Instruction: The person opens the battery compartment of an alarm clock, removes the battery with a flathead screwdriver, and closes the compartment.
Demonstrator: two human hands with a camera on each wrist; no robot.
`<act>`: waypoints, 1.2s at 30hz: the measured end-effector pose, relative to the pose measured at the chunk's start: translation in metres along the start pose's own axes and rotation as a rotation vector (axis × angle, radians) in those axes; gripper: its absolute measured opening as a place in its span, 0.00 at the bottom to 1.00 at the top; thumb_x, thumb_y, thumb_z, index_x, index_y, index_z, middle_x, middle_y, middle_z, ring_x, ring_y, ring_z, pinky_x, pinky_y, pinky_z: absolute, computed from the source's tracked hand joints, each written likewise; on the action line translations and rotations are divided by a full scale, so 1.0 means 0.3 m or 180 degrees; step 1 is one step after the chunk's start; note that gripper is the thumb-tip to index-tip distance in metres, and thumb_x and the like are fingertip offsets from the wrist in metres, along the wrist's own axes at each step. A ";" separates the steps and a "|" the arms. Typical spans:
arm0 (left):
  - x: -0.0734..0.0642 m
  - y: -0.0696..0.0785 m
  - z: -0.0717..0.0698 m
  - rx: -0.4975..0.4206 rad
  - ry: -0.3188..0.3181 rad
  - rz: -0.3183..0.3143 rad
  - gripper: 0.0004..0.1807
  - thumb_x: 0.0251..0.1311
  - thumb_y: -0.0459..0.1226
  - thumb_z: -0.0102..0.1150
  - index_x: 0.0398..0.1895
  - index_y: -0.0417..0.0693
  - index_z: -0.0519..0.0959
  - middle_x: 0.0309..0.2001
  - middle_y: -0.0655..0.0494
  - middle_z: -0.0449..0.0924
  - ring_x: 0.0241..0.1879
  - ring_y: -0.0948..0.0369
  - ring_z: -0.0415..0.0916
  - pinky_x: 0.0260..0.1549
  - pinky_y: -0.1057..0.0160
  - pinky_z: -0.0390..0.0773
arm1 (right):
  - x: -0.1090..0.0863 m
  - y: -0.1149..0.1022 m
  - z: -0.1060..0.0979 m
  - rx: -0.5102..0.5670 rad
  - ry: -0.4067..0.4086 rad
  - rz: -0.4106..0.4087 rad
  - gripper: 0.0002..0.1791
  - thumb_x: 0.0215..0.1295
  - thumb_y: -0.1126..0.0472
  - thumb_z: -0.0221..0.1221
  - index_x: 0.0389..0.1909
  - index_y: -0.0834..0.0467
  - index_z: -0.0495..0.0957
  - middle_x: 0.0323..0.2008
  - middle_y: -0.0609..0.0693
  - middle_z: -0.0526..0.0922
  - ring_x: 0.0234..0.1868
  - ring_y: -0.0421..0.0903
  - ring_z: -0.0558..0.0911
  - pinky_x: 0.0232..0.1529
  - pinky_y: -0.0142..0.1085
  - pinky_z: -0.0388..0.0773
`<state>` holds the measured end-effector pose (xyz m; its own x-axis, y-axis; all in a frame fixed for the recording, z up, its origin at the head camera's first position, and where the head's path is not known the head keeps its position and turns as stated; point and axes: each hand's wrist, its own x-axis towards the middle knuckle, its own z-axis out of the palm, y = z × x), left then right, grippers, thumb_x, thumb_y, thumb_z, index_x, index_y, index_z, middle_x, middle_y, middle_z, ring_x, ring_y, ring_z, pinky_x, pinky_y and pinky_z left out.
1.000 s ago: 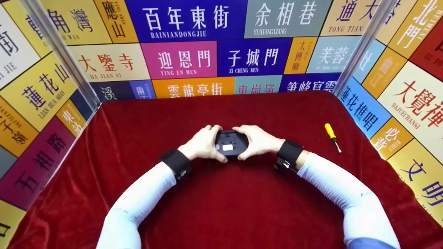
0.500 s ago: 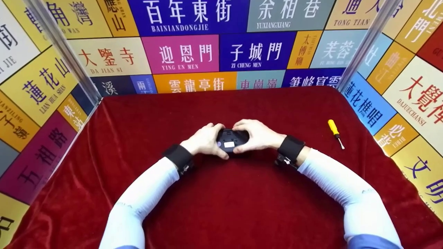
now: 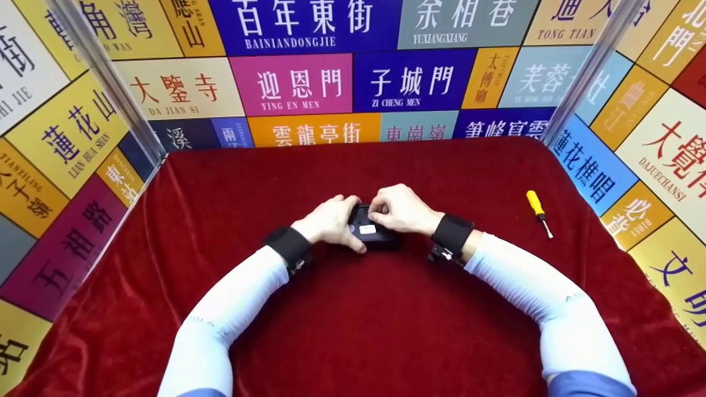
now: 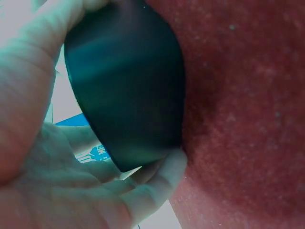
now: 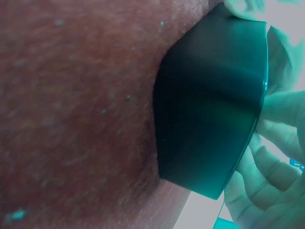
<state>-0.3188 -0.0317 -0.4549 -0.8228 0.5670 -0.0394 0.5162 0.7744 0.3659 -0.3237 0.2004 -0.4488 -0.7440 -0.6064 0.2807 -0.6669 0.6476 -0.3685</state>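
A black plastic device, with a white label on its upward face, rests near the middle of the red cloth. My left hand grips its left end between thumb and fingers. The left wrist view shows the smooth dark side of the device with fingers round its edges. My right hand is above the right part, fingers curled, thumb and index tips touching the upper face beside the label. Whether they pinch any part is hidden. In the right wrist view the curled fingers lie along the upper edge of the device.
A screwdriver with a yellow handle lies on the red cloth to the right. Panels with Chinese place names stand behind and at both sides, with clear corner posts between them.
My right hand has let go of the device's right end and moved onto its upper face, its fingers now curled in. My left hand keeps its grip.
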 end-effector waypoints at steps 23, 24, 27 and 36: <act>0.020 0.028 -0.016 0.0386 -0.0126 0.0038 0.55 0.40 0.58 0.92 0.68 0.43 0.74 0.57 0.39 0.84 0.59 0.43 0.85 0.63 0.45 0.87 | 0.083 -0.014 -0.009 -0.0258 -0.0555 0.0488 0.09 0.68 0.59 0.70 0.42 0.57 0.96 0.35 0.55 0.94 0.39 0.54 0.84 0.48 0.52 0.83; 0.021 0.029 -0.017 0.0388 -0.0137 0.0029 0.54 0.40 0.58 0.92 0.67 0.43 0.74 0.57 0.39 0.84 0.59 0.43 0.85 0.63 0.45 0.86 | 0.084 -0.015 -0.011 -0.0241 -0.0566 0.0481 0.09 0.69 0.59 0.70 0.42 0.57 0.96 0.35 0.55 0.95 0.39 0.54 0.85 0.48 0.52 0.83; 0.024 0.031 -0.021 0.0381 -0.0160 0.0020 0.55 0.40 0.58 0.92 0.68 0.43 0.74 0.58 0.39 0.84 0.59 0.43 0.85 0.63 0.45 0.86 | 0.084 -0.011 -0.014 -0.0250 -0.0554 0.0407 0.09 0.70 0.61 0.68 0.42 0.58 0.96 0.36 0.56 0.96 0.40 0.56 0.88 0.49 0.53 0.85; 0.028 0.030 -0.017 0.0386 -0.0157 0.0008 0.56 0.39 0.58 0.93 0.69 0.43 0.74 0.58 0.40 0.84 0.59 0.43 0.85 0.63 0.44 0.86 | 0.080 0.008 -0.002 -0.0234 -0.0484 0.0384 0.08 0.69 0.61 0.69 0.41 0.57 0.96 0.36 0.56 0.95 0.39 0.56 0.86 0.46 0.51 0.83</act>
<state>-0.3222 -0.0213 -0.4471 -0.8103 0.5798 -0.0854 0.5456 0.7995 0.2512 -0.3431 0.1877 -0.4424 -0.8075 -0.5814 0.0995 -0.5788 0.7484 -0.3240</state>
